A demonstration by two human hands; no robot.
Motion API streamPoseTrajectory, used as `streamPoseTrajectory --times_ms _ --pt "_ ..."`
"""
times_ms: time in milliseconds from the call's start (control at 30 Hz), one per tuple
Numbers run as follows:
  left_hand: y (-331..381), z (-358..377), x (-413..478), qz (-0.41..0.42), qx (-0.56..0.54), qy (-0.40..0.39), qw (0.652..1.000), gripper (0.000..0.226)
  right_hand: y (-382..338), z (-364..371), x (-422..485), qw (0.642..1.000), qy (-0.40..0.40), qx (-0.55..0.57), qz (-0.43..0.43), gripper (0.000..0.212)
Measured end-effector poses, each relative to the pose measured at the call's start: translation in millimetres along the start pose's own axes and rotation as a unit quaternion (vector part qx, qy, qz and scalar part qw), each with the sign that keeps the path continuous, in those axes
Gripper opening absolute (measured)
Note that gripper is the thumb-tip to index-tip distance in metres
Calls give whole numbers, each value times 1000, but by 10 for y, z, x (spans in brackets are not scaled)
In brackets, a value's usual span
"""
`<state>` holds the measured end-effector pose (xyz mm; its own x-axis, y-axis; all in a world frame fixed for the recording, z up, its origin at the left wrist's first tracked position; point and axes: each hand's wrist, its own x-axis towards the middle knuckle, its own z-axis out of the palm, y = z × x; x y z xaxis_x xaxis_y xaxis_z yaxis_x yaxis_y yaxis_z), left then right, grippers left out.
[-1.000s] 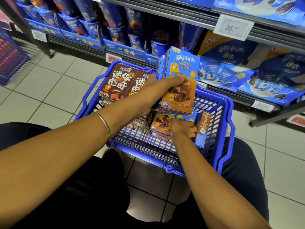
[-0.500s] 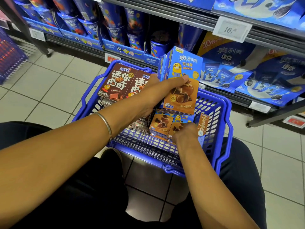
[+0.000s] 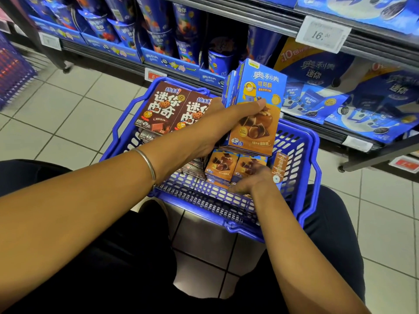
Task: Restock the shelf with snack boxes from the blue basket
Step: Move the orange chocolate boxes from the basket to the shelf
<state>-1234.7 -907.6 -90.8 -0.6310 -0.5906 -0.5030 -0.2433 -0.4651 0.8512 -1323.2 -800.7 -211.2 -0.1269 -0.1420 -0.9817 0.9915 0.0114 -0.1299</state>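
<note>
View from above a person's knees, facing a shop shelf. The basket stands on the tiled floor at centre frame, between the knees and just before the lowest shelf. The left hand, its wrist ringed by a bangle, reaches in from the left and grips a stack of blue-and-orange boxes held upright above the basket's far side. The thumb is laid across the front face, and the fingers behind the stack are hidden. The right hand enters from the lower right and rests on the near edge of more boxes of the same kind, which lie flat in the basket's middle. The hand is blurred, so whether it grasps one of them or only touches them cannot be told. One further box stands on edge just right of this hand, against the basket's right wall. Brown boxes fill the basket's upper-left corner, partly behind the left hand. On the shelf, blue cups occupy the upper centre and left, and blue bags the right. A price tag reading 16 is fixed to the rail at upper right.
</note>
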Motion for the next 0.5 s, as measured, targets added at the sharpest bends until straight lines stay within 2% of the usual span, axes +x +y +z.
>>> streamPoseTrajectory --times_ms 133,233,367,500 --pt "-2 -21 4 -12 3 7 1000 68 116 50 -206 999 -15 12 -31 19" --pt "39 -53 13 -11 12 27 1000 76 222 -25 -463 992 -32 19 -119 31" --pt "174 -126 42 22 14 47 999 70 226 -125 -745 971 -38 37 -234 33" --pt "269 -192 58 44 5 84 995 63 232 -184 -938 942 -81 72 -317 50"
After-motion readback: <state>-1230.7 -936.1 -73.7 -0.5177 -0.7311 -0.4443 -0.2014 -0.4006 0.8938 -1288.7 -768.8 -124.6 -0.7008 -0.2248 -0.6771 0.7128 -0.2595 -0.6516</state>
